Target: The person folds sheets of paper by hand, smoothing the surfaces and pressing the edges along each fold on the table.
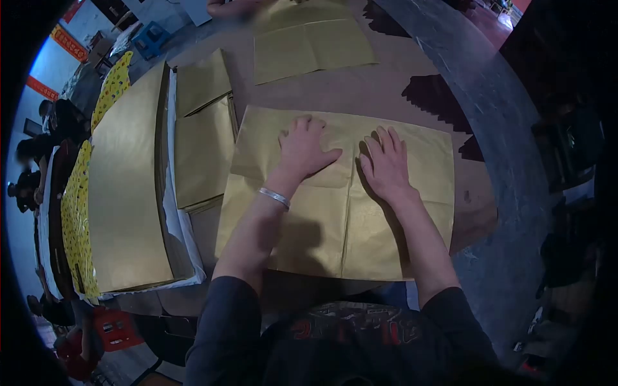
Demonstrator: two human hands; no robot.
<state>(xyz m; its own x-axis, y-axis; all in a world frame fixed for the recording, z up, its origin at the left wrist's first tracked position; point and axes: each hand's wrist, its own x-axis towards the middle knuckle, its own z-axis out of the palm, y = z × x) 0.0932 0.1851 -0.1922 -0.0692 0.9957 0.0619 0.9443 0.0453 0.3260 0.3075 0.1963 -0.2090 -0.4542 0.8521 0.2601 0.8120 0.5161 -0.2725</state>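
A large gold paper sheet point(309, 228), creased down and across its middle, lies spread on the table in front of me. On its upper left part rests my left hand point(306, 148), fingers apart and thumb stretched to the right; a silver bangle circles that wrist. My right hand point(386, 164) lies flat on the upper right part, right of the long crease, its fingers extended. Neither hand grips anything. Left of the sheet are folded gold papers point(205, 148) in a pile, and beside them a big stack of gold sheets point(125, 186) on white wrapping.
Another creased gold sheet point(315, 48) lies across the table, near another person's arm point(235, 8). Dark jagged-edged pieces point(434, 100) sit along the table's right side. Yellow patterned plastic point(77, 225) borders the stack. A blue stool point(151, 40) and red stool point(114, 329) stand beyond.
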